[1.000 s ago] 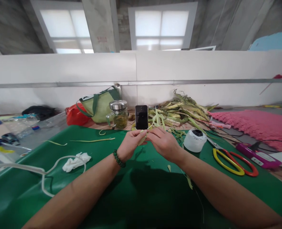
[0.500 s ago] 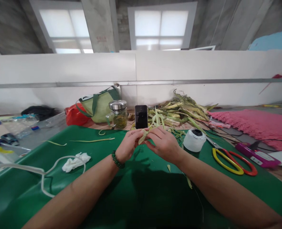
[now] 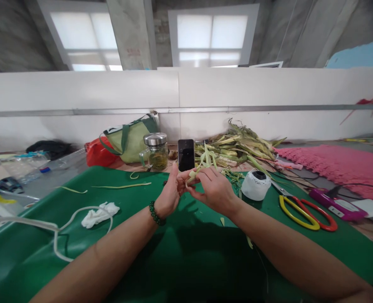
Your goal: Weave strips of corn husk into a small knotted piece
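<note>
My right hand (image 3: 214, 187) pinches a small bundle of pale green leaf strips (image 3: 191, 176), which look like plant husk. Its fingertips hide part of them. My left hand (image 3: 170, 192), with a green bead bracelet (image 3: 155, 213) at the wrist, is close against the other side of the bundle. Its thumb points up, off the strips, and its fingers bend in under them. More loose strip ends (image 3: 207, 156) show just beyond the right fingers. Both hands are above the green table cover (image 3: 199, 252), in front of a propped phone (image 3: 186, 155).
Behind lie a heap of husks and stalks (image 3: 246, 143), a lidded glass mug (image 3: 156, 152) and a green bag (image 3: 131, 141). To the right are a white spool (image 3: 255, 186) and scissors (image 3: 302, 212). A white cable (image 3: 56, 237) and crumpled tissue (image 3: 98, 215) lie left.
My left thumb has lifted off the strips and now points up, and the left hand has opened somewhat. The right hand still pinches the bundle, in nearly the same place.
</note>
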Demonstrator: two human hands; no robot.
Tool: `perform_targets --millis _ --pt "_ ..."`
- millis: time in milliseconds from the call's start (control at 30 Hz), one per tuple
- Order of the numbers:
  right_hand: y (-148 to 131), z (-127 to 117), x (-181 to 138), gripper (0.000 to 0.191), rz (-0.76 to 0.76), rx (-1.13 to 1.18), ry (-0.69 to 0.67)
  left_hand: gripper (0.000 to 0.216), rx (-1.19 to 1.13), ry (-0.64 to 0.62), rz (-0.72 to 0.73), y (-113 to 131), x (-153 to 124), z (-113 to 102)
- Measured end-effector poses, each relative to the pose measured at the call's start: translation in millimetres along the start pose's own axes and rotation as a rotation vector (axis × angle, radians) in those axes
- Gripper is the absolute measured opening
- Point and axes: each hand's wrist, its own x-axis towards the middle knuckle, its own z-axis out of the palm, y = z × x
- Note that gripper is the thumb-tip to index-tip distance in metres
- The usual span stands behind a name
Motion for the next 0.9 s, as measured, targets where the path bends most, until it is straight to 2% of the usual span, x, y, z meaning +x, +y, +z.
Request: perform_targets --millis 233,367,500,600,733,900 --pt "-0.3 -1.5 -0.1 0.014 0.015 0.013 -0.024 0.076 0.038 -0.005 0.005 -0.4 -2.1 0.9" --pt "-0.5 1.9 -1.0 0.025 0.022 -0.019 -0.017 0.077 0.031 -0.034 0.015 -0.3 -3.4 3.6" --pt "1.6 1.8 -0.5 0.02 0.031 -0.061 0.013 0.075 0.001 -0.075 0.035 -1.2 -5.0 5.2" --pt "3.1 -1.4 0.8 0.023 0.012 -0.062 0.005 0.068 -0.022 -0.061 0.011 -2.3 -3.8 1.7" --pt "4.9 -4.3 1.6 0.024 0.045 0.07 0.016 0.039 0.02 -0.067 0.125 -2.2 0.8 -3.0" --pt "8.1 -2.0 -0.5 0.017 0.176 0.269 0.051 0.04 0.251 -0.056 0.195 -0.8 1.7 -0.5"
